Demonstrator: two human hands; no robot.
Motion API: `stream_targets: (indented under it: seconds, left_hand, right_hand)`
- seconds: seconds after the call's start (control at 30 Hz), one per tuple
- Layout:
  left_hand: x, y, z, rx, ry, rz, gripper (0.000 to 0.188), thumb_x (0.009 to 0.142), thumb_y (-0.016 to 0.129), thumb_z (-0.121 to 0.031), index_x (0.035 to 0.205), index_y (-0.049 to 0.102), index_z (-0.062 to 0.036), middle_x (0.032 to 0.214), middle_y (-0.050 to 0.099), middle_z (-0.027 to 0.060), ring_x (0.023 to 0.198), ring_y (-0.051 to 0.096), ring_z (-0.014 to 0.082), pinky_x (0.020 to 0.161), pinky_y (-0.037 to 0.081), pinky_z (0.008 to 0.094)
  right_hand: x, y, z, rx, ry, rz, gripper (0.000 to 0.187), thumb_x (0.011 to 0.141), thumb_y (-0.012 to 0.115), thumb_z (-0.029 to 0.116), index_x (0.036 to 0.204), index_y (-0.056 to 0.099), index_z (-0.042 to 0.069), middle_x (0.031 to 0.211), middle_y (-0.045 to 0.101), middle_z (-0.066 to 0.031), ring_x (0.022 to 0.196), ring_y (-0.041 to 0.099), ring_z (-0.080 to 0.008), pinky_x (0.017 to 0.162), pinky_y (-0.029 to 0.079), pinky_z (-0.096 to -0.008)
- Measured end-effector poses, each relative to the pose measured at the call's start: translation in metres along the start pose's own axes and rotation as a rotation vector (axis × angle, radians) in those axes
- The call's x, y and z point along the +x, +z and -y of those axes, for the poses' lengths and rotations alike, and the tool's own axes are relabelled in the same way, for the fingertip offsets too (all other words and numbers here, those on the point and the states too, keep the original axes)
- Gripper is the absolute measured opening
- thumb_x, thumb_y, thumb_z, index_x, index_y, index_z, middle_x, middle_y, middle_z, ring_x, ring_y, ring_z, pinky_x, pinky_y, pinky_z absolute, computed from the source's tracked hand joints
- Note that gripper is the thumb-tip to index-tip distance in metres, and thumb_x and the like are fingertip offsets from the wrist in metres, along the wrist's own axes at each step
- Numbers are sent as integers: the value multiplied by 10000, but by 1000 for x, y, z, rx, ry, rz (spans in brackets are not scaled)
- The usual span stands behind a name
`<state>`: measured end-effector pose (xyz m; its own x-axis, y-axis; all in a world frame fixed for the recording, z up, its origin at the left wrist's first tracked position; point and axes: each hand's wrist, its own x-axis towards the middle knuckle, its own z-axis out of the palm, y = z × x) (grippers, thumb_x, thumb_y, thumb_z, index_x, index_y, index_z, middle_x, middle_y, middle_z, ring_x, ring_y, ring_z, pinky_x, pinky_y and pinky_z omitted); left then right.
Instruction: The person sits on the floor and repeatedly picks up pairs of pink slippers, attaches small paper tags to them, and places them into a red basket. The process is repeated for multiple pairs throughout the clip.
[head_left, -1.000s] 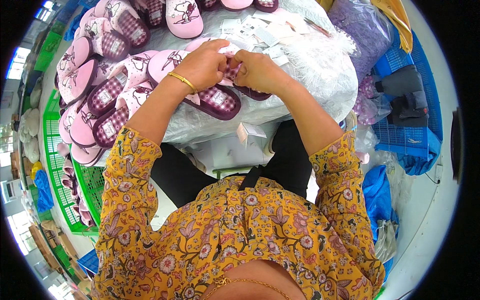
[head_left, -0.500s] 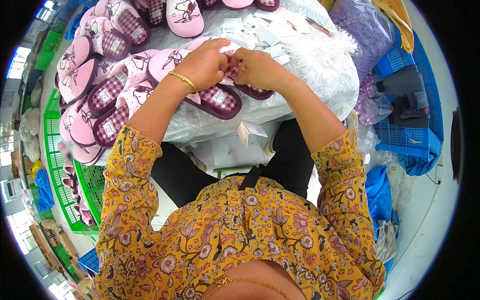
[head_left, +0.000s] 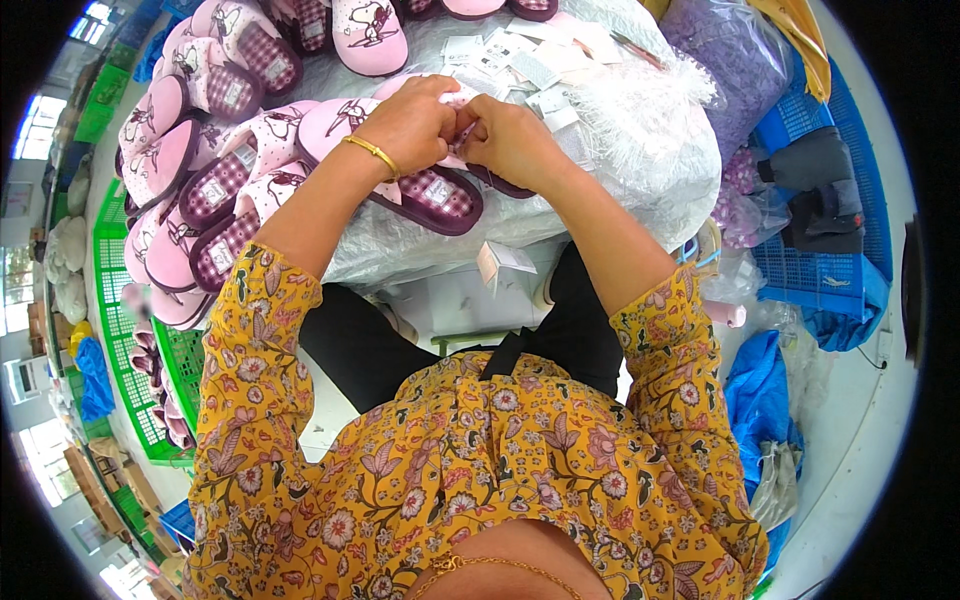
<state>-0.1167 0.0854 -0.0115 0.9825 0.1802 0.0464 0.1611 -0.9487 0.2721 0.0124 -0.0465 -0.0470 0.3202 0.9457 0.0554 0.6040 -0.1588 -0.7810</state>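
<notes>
My left hand, with a gold bangle at its wrist, is closed on the pale dotted upper of a pink slipper. Thumb and fingers of my right hand are pinched together against the left fingertips; whatever they hold is too small or hidden. Below both hands lies a slipper with a plum plaid insole and dark sole edge. Another dark sole shows partly under the right hand. Several pink slippers with a cartoon print are heaped left of my left hand.
Paper tags and a bundle of fine white plastic threads lie on the plastic-covered work surface. A folded card hangs at its near edge. Green crates stand left, a blue crate right, beside a bag of purple things.
My right hand has shifted slightly left, closer against the left fingers, and its forearm has swung inward. The left hand stays nearly in place. The slippers lie almost as before.
</notes>
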Motion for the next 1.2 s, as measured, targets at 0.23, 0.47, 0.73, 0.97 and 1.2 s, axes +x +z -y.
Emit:
stream_targets:
  seconds: [0.23,0.47,0.73,0.97,1.2]
  left_hand:
    - [11,-6,-8,185,19,141,184,769,656,-74,941,713,-105,1169,552,104,1073,539,309,918,490,380]
    - [10,-36,-21,226,232,15,158,786,581,-3,941,611,-15,1089,558,133,1043,564,308,859,497,353]
    - [-11,-59,-36,245,369,-306,180,758,638,-5,929,592,-28,1170,581,130,1069,566,316,918,480,380]
    - [-55,-39,-13,198,154,-322,64,763,653,-108,806,684,-72,1186,612,110,1104,561,311,945,456,415]
    - [-55,-11,-4,202,-55,-239,159,729,602,-86,810,736,-116,1238,610,92,1101,561,309,919,460,412]
  right_hand:
    - [-6,5,1,-1,45,-63,307,779,721,186,1009,616,11,931,714,-152,905,681,-315,796,531,-410]
    - [-8,3,-10,405,2,-54,270,837,722,180,1030,647,7,899,709,-85,834,668,-207,747,520,-334]
    - [-19,-2,4,1012,76,-1,140,924,671,161,953,661,24,758,563,44,650,466,-33,580,371,-198]
    - [-25,12,11,599,-70,39,190,866,681,55,1044,622,27,776,614,12,689,554,-65,629,442,-226]
    - [-26,37,28,30,-223,-158,348,745,678,-5,1071,564,37,699,637,-80,654,639,-230,595,481,-345]
